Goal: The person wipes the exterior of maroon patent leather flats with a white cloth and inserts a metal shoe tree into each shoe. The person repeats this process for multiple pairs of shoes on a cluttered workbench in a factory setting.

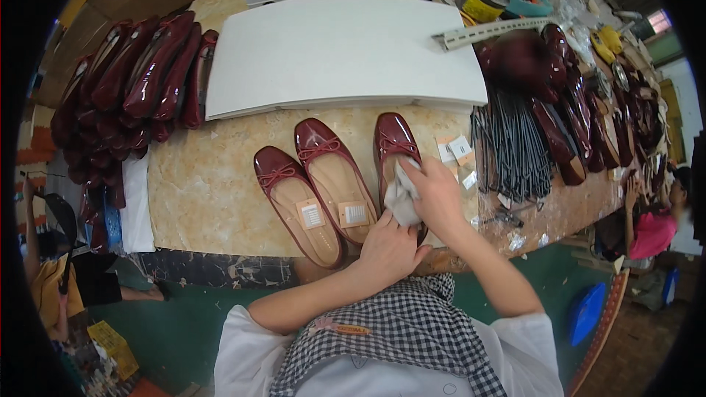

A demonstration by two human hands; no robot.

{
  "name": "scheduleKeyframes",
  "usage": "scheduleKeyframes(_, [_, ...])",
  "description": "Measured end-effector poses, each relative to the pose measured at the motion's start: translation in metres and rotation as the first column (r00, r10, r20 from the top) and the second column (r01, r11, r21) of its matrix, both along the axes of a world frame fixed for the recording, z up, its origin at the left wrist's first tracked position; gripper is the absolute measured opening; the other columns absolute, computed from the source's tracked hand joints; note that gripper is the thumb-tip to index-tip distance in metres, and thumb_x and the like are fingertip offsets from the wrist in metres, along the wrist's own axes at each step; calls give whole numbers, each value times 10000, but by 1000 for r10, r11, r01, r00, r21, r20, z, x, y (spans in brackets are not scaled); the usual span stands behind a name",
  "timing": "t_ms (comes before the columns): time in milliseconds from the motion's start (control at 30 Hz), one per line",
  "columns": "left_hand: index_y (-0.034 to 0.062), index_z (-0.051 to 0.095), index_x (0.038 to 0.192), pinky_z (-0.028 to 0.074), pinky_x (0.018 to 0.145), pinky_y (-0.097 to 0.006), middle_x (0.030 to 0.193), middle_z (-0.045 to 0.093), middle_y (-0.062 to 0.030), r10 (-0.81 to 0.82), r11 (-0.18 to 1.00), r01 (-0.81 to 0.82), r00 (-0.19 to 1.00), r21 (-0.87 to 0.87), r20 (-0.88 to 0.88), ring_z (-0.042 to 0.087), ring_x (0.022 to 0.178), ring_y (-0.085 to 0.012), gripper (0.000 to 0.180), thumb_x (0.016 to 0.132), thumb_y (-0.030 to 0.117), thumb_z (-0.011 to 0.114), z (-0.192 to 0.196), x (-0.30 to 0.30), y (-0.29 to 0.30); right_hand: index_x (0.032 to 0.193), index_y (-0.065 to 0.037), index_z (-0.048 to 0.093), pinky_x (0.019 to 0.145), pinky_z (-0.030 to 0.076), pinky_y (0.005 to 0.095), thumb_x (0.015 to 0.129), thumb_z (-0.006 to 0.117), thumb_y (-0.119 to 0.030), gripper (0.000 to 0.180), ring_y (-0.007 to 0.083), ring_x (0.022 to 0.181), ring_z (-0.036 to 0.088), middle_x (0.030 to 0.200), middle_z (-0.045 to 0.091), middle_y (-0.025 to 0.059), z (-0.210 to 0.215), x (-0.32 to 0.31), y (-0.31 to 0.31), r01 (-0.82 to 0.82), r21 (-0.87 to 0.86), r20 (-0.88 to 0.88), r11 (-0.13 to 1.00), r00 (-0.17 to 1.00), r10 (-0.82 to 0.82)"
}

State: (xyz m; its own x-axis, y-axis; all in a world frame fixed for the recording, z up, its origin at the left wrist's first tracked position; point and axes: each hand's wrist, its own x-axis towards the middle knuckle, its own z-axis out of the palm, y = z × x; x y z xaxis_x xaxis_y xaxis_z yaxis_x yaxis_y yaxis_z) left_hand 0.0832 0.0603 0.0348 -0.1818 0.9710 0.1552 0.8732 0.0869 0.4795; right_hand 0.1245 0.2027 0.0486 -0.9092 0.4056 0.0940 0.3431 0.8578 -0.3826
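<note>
The three dark red ballet flats (323, 176) on the table (198, 191) look like glossy patent leather, with smooth tan insoles. The table top is polished, mottled beige stone. The right hand (440, 195) presses a soft, matt grey cloth (401, 192) into one shoe. The white boards (338, 55) look like matt card. The stacked shoes (140, 73) at left shine alike.
</note>
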Motion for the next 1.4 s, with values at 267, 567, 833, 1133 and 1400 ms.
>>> scheduleKeyframes(267, [-155, 579, 1116, 350, 1059, -407, 1143, 598, -292, 29, 998, -34, 995, -46, -97, 570, 1088, -348, 609, 827, 380, 612, -6, 5, 5, 1237, 5, 568, 780, 493, 377, 714, 715, -108, 555, 334, 889, 586, 972, 553, 163, -14, -15, 36, 54, -318, -25, 947, 998, -65])
scheduleKeyframes(567, [21, 724, 833, 311, 1074, -486, 887, 672, -180, -44, 992, 20, 977, -121, -207, 591, 963, -380, 518, 812, 518, 577, 63, -108, 83, 1351, -44, 490, 802, 494, 366, 792, 699, -83, 598, 306, 932, 594, 1082, 566, 148, -22, -1, 39, 115, -369, -184, 922, 964, -193])
scheduleKeyframes(833, [192, 554, 1245, 369, 946, -589, 1240, 505, -213, 523, 852, -499, 792, 160, -315, 443, 1213, -377, 417, 882, 397, 563, 5, -265, 117, 1302, -53, 563, 771, 476, 271, 827, 660, -30, 485, 169, 962, 561, 1145, 579, 96, 13, 44, 11, 147, -620, -198, 771, 921, -335])
scheduleKeyframes(1133, [59, 624, 757, 535, 786, -355, 970, 615, -107, -358, 860, 247, 916, 446, 182, 612, 998, -244, 107, 716, 144, 676, 104, -63, 6, 1363, -67, 457, 900, 534, 368, 904, 605, -123, 486, 257, 1100, 612, 1238, 585, 146, 22, 31, -3, -253, -837, 123, -486, 778, -616])
scheduleKeyframes(1400, [61, 568, 1199, 533, 794, -342, 1097, 632, -138, 553, 690, -672, 729, 269, 402, 645, 916, -273, 313, 893, 131, 561, 65, -108, -20, 1377, -44, 456, 961, 481, 364, 822, 662, -52, 592, 303, 1189, 555, 1314, 540, 178, 37, -17, -13, -245, -422, -387, 873, 919, 71])
